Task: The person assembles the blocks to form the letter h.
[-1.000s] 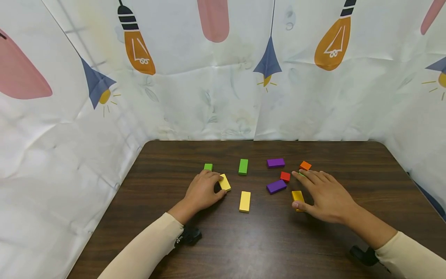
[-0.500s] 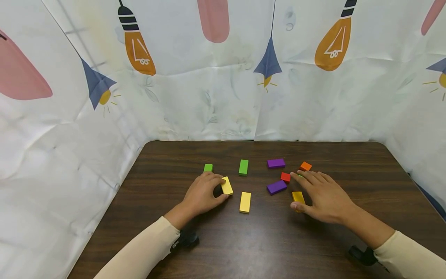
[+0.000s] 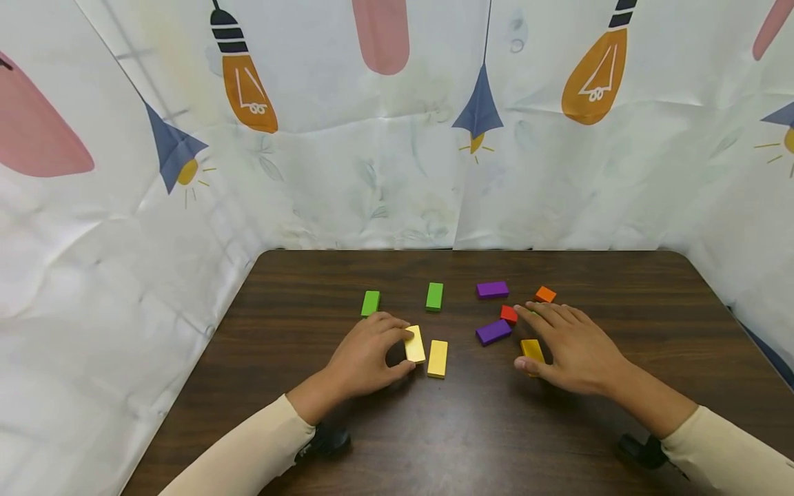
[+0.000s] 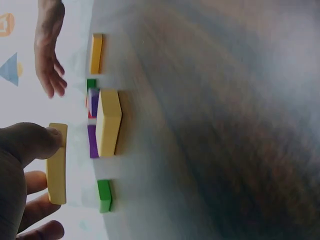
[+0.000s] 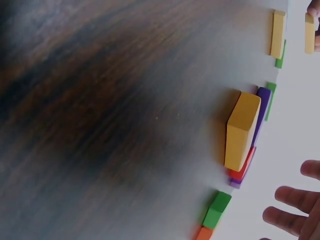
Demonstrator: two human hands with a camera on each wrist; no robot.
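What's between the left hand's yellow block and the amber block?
Head view: a second yellow block lies there, just right of the held block; then bare tabletop to the amber block, with a purple block just farther back.

The table [image 3: 471, 434] looks like dark wood or wood-grain laminate — smooth, with a soft sheen. The yellow blocks [image 3: 437, 359], purple blocks [image 3: 493, 332] and green blocks [image 3: 434, 296] look smooth and evenly coloured, nearly matt. The backdrop [image 3: 384, 179] seems thin, creased sheeting, cloth or plastic; the sleeves [image 3: 242, 448] are matt cloth.
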